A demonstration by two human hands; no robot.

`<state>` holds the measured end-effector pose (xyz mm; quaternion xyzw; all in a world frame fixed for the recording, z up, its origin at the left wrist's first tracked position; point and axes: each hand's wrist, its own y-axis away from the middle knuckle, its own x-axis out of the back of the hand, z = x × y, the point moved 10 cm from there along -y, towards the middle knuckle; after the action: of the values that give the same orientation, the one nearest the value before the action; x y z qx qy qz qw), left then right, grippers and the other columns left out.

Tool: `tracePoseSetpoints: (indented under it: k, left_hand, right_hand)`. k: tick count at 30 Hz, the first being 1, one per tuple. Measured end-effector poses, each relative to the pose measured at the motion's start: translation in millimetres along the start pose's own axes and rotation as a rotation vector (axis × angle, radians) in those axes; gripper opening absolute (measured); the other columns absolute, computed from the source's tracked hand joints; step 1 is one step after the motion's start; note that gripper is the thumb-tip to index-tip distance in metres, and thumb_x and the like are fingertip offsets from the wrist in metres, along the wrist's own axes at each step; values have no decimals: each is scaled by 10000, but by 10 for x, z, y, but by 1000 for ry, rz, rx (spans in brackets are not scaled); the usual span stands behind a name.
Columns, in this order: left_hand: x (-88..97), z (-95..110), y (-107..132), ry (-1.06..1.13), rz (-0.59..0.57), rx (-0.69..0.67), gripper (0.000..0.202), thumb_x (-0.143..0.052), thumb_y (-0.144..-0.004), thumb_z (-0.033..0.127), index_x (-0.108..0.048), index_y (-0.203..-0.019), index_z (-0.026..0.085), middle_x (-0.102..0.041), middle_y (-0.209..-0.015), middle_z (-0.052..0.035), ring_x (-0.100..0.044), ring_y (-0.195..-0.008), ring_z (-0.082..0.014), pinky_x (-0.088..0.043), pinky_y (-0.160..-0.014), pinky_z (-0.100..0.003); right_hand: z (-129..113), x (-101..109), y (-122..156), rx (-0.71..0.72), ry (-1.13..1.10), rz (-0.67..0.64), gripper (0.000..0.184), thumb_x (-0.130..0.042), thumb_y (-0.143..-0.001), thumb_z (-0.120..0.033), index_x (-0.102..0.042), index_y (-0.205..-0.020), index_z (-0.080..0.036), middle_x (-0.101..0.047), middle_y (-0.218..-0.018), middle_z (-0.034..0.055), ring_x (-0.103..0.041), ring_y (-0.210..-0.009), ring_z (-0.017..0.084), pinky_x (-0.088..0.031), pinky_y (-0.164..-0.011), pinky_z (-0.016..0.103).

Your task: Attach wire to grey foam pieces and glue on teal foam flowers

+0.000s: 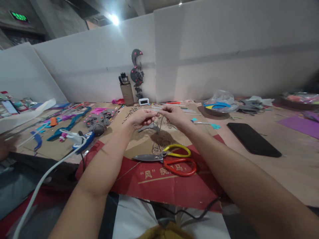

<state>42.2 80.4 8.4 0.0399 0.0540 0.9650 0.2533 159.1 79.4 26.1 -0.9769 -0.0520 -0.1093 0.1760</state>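
Both hands meet over the cardboard, fingertips almost touching. My left hand (144,118) is closed in a pinch, and my right hand (174,116) pinches just beside it. Between them runs a thin dark cord (161,123), its loose part hanging below the fingers. A grey curved piece (149,127) lies beneath my left hand, partly hidden. Under the cord is a tangle of thin strands (157,146), too fine to make out fully. Closer to me, scissors (149,157) with one yellow and one red handle rest on the red printed cardboard (159,186).
A black phone (254,139) lies at right, with a plastic-wrapped bowl (219,104) behind it. A bottle (127,91) stands near the white partition (99,66), beside a hanging grey ornament (137,71). Left are grey pieces (98,121) and a blue power strip (84,142) with a white cable.
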Motion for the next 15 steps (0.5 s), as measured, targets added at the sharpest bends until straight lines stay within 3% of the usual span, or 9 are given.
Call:
tracePoseSetpoints:
  k: [4, 10, 15]
  left_hand:
    - [38, 6, -2, -43, 20, -11, 132, -627, -857, 219, -668, -815, 101, -545, -544, 29, -392, -368, -2, -244, -342, -125]
    - [94, -3, -7, -32, 49, -19, 122, -644, -839, 210, -688, -840, 96, -611, -612, -5, -418, -386, -2, -247, -340, -119]
    - [81, -17, 2, -23, 54, 6, 114, -674, -820, 212, -684, -824, 98, -688, -765, -54, -441, -430, 6, -231, -341, -108]
  right_hand:
    - [45, 4, 2, -71, 6, 0, 149, -606, -818, -345, -609, -797, -197, -489, -616, -38, -390, -506, 80, -304, -451, 207]
    - [-6, 274, 47, -162, 86, 180, 109, -555, -872, -271, -603, -927, -191, -620, -859, 34, -528, -634, 103, -362, -470, 198]
    - [2, 479, 57, -137, 191, 184, 100, -539, -859, -247, -600, -822, -177, -593, -742, 10, -538, -625, 107, -382, -517, 208]
